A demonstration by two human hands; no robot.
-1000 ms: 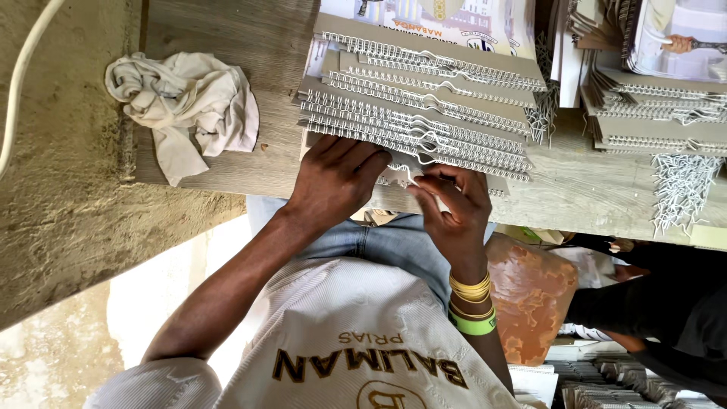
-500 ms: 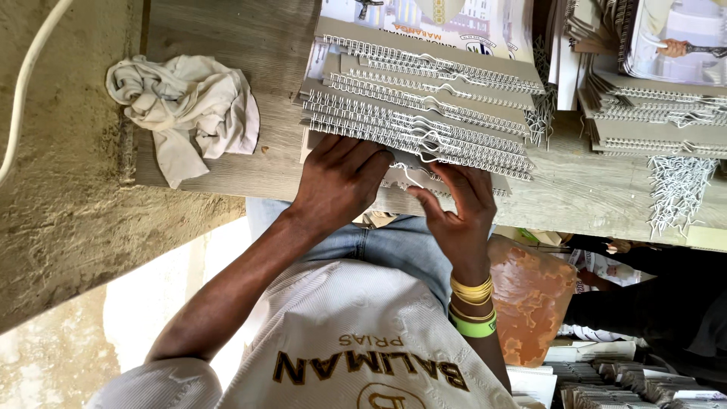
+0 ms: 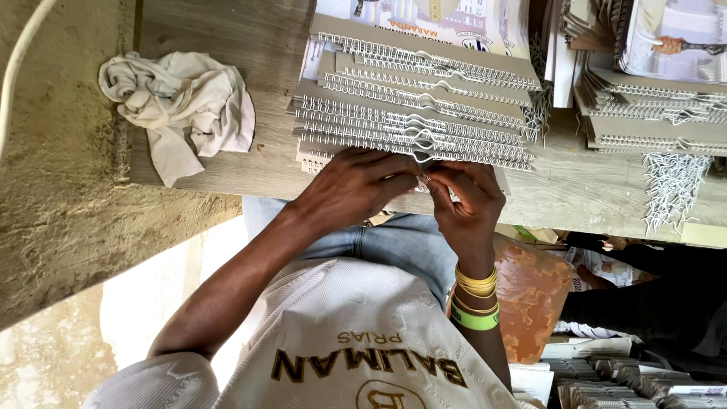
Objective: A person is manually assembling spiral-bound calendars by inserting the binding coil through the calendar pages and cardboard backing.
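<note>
**Two hands pinching at the wire hanger on the nearest bound calendar**

Both hands meet at the front edge of a fanned stack of wire-bound calendars on the wooden table. The left hand lies knuckles-up over the nearest calendar's spiral edge, its fingers curled and pressed together towards the middle of the binding. The right hand, with yellow and green bangles on its wrist, meets it from the other side, thumb and forefinger closed on what looks like the small wire hanger loop at the centre of the spiral; the loop is largely hidden, so exactly what is pinched cannot be told.

Judging by the grip, the step in hand is seating or adjusting that hanger in the wire comb. Any next move would call for a fine, steady pinch, keeping the thin wire from bending or slipping out of the coils.

Left of the fingers, well apart, lies a crumpled pale cloth. Right of them stand more bound stacks, with a bunch of loose white wire hangers just beside.
</note>
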